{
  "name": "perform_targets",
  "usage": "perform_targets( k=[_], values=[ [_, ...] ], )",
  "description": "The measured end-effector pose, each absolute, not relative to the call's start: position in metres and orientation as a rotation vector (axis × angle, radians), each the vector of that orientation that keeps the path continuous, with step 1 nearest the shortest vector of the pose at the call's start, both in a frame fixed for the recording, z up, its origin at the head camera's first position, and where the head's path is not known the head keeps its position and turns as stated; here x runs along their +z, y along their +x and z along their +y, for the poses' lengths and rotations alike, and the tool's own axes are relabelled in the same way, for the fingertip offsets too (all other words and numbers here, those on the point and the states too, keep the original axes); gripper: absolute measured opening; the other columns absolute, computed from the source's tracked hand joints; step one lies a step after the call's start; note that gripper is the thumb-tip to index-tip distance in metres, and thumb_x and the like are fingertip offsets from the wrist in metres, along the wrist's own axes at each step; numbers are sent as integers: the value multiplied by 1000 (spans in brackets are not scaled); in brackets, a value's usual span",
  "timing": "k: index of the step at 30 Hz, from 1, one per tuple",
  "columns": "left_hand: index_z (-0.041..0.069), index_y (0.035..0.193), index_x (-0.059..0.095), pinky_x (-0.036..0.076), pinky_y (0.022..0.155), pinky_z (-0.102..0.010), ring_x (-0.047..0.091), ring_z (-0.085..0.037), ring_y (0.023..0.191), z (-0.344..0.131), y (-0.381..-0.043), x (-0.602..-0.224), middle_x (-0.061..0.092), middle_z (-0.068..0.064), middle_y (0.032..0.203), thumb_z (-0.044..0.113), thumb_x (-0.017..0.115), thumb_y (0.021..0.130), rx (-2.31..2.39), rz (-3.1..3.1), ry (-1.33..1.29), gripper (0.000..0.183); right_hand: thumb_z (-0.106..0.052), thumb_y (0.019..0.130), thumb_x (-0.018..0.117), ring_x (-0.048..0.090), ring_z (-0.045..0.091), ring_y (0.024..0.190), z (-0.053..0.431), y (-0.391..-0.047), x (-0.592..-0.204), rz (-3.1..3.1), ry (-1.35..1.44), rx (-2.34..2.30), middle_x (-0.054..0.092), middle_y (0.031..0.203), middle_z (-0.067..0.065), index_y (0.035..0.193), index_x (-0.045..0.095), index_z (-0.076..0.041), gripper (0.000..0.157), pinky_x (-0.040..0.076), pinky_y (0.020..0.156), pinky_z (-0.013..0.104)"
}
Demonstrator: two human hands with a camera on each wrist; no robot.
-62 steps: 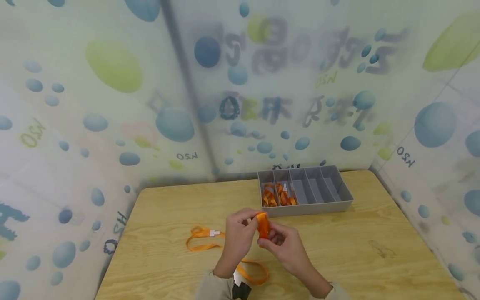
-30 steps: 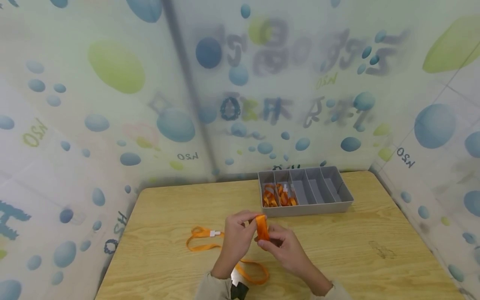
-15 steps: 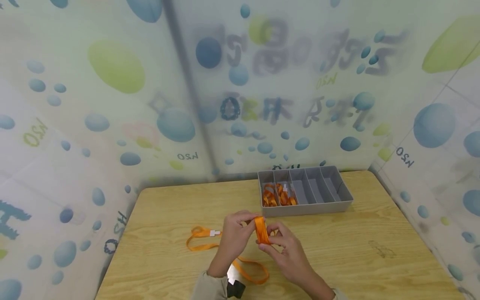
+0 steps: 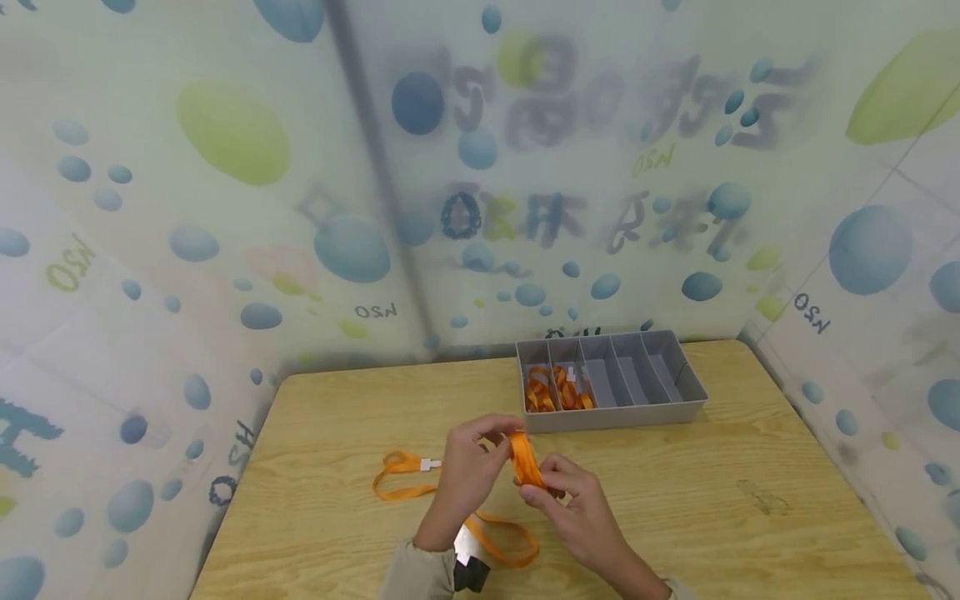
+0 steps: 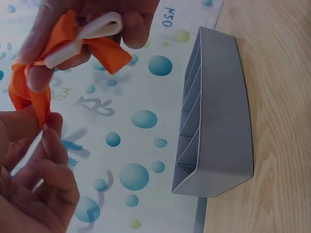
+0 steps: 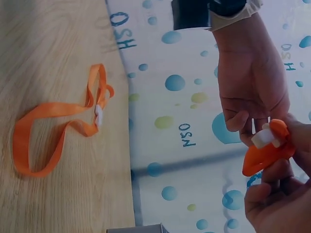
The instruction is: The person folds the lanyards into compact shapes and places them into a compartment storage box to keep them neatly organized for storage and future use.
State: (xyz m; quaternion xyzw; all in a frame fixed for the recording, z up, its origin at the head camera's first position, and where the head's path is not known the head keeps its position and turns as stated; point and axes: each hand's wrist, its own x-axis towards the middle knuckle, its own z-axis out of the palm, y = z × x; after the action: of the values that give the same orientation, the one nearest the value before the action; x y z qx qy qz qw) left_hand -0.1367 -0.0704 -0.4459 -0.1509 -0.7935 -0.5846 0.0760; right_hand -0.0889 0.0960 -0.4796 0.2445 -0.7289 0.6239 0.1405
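A folded orange lanyard [image 4: 527,460] is held up between both hands above the table. My left hand [image 4: 467,473] pinches its upper end between thumb and fingers. My right hand [image 4: 582,505] grips the lower end with its thumb and curled fingers. A white plastic clip [image 5: 99,25] on this lanyard shows at the right hand's fingers in the left wrist view. A second orange lanyard [image 6: 22,141] lies loosely looped on the wooden table, with a white clip [image 6: 98,116] of its own. The left forearm covers part of it in the head view.
A grey divided box [image 4: 615,417] stands at the back right of the table [image 4: 337,417]. Orange lanyards [image 4: 540,392] lie in its two leftmost compartments. Patterned walls [image 4: 300,208] enclose the table behind and at the sides. A black device [image 4: 471,575] sits at the left wrist.
The held lanyard has tilted, its lower end swinging a little to the right. My right hand's fingers have shifted on it, while my left hand keeps its pinch. The box stays put.
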Motion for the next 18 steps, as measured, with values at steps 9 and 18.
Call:
perform_targets(
  k=[9, 18],
  values=[
    [0, 98, 76, 47, 49, -24, 57, -9, 66, -73, -133, -440, 74, -14, 99, -17, 58, 87, -1830, -2261, -782, 27, 11, 89, 65, 47, 14, 68, 103, -89, -470, -2042, 794, 1939, 57, 80, 5, 96, 76, 0, 17, 40, 53, 30],
    [-9, 112, 69, 49, 60, -21, 59, -6, 72, -82, -138, -457, 70, -22, 107, 2, 60, 96, -2368, -2239, -948, 22, 8, 95, 59, 54, 14, 80, 117, -89, -461, -1982, 807, 2197, 60, 89, 4, 102, 73, 8, 16, 49, 65, 27]
  ],
)
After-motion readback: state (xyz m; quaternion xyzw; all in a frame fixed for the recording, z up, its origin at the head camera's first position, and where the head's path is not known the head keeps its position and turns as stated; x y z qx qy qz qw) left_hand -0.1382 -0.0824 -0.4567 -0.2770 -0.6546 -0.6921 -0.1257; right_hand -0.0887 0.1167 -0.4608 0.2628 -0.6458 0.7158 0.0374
